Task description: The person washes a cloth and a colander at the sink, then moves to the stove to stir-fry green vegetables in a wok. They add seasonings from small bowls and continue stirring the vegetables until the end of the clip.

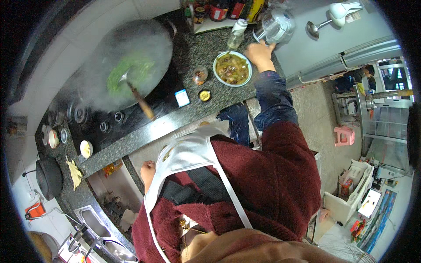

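My right hand [260,55] reaches to the back right of the counter. Its bent fingers are at the near edge of a clear plastic container [280,25] and look closed on it; the grip is partly hidden. My left hand [148,172] hangs low beside my white apron [186,151], fingers curled, nothing visible in it. Just left of my right wrist stands a bowl of cooked food in brownish sauce [232,69]. A clear bottle with a white cap [237,34] stands behind that bowl. Steam rises from a large wok [151,52] holding greens [131,70] and a wooden-handled spatula [142,103].
A small glass jar [200,75], a small yellow-filled container [204,95] and a blue-white packet [182,98] lie between wok and bowl. Jars [219,9] line a shelf behind. A ladle [313,30] hangs at right. A sink [94,222] is lower left; a pink stool [344,136] stands right.
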A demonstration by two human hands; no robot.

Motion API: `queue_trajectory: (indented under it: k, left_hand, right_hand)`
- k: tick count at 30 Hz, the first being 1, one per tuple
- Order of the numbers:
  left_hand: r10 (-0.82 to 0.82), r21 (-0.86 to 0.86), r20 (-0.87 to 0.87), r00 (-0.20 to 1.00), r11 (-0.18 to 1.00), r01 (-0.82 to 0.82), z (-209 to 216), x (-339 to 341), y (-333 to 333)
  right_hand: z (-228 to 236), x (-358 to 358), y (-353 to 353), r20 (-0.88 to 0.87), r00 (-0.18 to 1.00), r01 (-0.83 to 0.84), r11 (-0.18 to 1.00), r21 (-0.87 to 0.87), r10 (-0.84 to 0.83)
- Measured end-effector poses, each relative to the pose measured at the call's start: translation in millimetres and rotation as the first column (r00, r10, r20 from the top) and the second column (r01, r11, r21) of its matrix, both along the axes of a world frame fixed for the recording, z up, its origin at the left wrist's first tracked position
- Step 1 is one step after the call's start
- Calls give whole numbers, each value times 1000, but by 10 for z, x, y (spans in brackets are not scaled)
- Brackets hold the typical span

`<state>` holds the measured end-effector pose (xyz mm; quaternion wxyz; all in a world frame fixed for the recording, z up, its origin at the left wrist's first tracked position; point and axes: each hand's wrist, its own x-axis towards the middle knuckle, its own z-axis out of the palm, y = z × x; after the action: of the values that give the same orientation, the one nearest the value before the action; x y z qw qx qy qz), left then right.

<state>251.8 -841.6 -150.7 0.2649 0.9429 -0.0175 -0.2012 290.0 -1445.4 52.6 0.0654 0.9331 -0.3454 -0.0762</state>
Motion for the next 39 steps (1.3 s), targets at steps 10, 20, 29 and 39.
queue_trajectory:
  k: [10, 20, 29, 39]
  left_hand:
    - [394, -327, -143, 908, 847, -419, -602, -813, -624]
    - [447, -227, -109, 888, 858, -460, -338, -978, -1040]
    - [389, -128, -19, 921, 913, -389, 288, -962, -1535]
    - [367, -124, -31, 930, 921, -368, 350, -1026, -1572]
  right_hand:
    - [-1049, 976, -1868, 728, 680, -277, 950, 142, 89]
    - [-935, 829, -2003, 737, 627, -465, 880, 96, 251]
    - [-974, 614, -1966, 761, 450, -567, 808, -161, 468]
    - [-1175, 597, -1806, 700, 495, -553, 808, -203, 514]
